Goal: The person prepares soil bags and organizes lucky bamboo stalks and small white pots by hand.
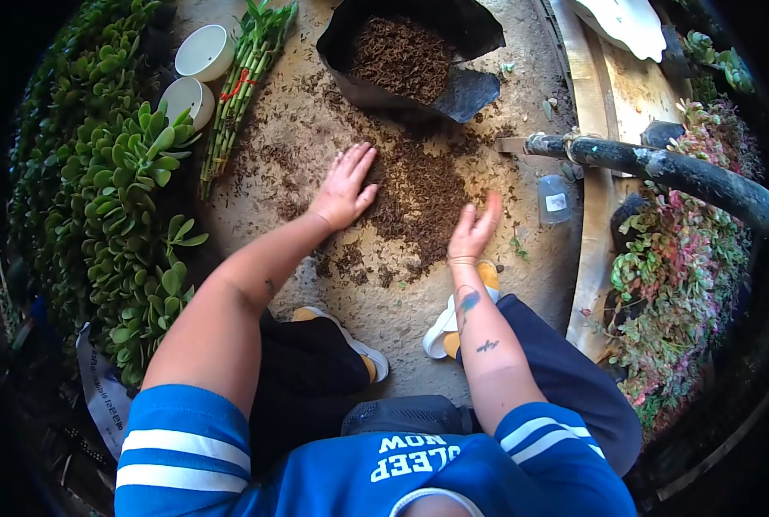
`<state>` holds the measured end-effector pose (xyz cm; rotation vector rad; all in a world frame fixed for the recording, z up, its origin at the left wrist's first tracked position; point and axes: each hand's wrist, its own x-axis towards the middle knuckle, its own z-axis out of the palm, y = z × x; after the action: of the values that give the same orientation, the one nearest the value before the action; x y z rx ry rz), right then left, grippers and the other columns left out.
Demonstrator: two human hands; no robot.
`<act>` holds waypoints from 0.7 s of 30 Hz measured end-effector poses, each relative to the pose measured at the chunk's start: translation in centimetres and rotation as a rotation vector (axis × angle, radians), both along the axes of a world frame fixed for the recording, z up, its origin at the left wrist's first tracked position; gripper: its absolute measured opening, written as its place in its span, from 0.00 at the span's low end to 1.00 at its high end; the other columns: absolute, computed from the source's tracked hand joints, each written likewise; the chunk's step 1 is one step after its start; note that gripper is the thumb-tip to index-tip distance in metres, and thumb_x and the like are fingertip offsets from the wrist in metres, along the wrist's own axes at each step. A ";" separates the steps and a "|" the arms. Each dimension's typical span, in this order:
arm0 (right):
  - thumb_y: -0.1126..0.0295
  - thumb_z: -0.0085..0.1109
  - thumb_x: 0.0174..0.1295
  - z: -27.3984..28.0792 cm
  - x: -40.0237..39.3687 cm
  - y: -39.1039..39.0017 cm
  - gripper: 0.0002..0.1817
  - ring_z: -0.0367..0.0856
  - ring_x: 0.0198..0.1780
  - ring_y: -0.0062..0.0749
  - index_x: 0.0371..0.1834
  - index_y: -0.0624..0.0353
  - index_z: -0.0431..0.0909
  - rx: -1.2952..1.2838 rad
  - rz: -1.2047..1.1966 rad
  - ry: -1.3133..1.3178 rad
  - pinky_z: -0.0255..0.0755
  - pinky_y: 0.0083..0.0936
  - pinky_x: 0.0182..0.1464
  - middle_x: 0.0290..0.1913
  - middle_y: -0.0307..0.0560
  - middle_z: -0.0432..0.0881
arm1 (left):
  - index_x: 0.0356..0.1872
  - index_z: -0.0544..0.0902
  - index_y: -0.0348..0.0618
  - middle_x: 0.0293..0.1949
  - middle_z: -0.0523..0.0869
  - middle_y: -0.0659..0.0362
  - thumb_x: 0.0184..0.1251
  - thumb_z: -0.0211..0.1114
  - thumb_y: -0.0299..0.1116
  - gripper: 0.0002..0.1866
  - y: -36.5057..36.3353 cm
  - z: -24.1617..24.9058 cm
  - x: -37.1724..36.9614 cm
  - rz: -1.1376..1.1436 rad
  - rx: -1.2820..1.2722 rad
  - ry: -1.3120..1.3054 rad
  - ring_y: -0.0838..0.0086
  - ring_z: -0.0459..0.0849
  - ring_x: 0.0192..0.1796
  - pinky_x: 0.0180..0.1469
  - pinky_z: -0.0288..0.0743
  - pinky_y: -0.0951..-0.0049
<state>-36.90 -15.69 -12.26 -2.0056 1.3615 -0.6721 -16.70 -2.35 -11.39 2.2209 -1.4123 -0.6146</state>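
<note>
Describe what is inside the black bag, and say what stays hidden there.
The black bag holds loose, brown, shredded material. Only its upper surface shows; that layer covers the bag's bottom, so anything buried beneath cannot be seen.

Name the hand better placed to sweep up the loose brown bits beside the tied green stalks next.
Left, probably: the left hand is palm-down and nearer the loose brown bits by the tied green stalks, while the right hand is across the brown pile.
</note>
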 end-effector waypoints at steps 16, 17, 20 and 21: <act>0.66 0.41 0.63 1.7 5.7 1.0 0.18 0.69 0.54 0.35 0.52 0.63 0.69 0.728 -0.306 -0.802 0.64 0.27 0.55 0.56 0.51 0.69 | 0.57 0.67 0.44 0.60 0.64 0.49 0.64 0.48 0.43 0.23 -9.3 1.7 -9.5 0.415 -0.285 0.668 0.58 0.62 0.62 0.62 0.57 0.68; 0.69 0.41 0.63 2.0 5.6 0.7 0.17 0.71 0.51 0.34 0.53 0.64 0.68 0.807 -0.394 -1.003 0.67 0.26 0.53 0.54 0.51 0.70 | 0.55 0.69 0.44 0.59 0.65 0.49 0.63 0.49 0.41 0.21 -10.0 2.9 -9.7 0.435 -0.336 0.698 0.58 0.65 0.60 0.60 0.59 0.68; 0.66 0.33 0.65 4.8 5.7 -2.2 0.20 0.67 0.55 0.37 0.58 0.63 0.61 0.727 -0.155 -0.967 0.61 0.28 0.58 0.55 0.51 0.68 | 0.53 0.71 0.41 0.55 0.70 0.50 0.62 0.52 0.33 0.18 -11.9 8.4 -8.5 0.462 -0.552 0.706 0.63 0.68 0.58 0.59 0.61 0.70; 0.68 0.36 0.64 7.5 7.0 -2.7 0.19 0.70 0.52 0.36 0.55 0.66 0.63 0.664 -0.119 -1.025 0.64 0.27 0.55 0.53 0.53 0.69 | 0.52 0.72 0.41 0.55 0.70 0.50 0.61 0.53 0.31 0.17 -12.7 10.2 -7.6 0.428 -0.649 0.692 0.63 0.69 0.57 0.59 0.61 0.70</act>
<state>-29.86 -18.40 -4.80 -0.8247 0.8713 -0.9488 -24.27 -15.04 -1.18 1.4965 -0.6249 -0.5789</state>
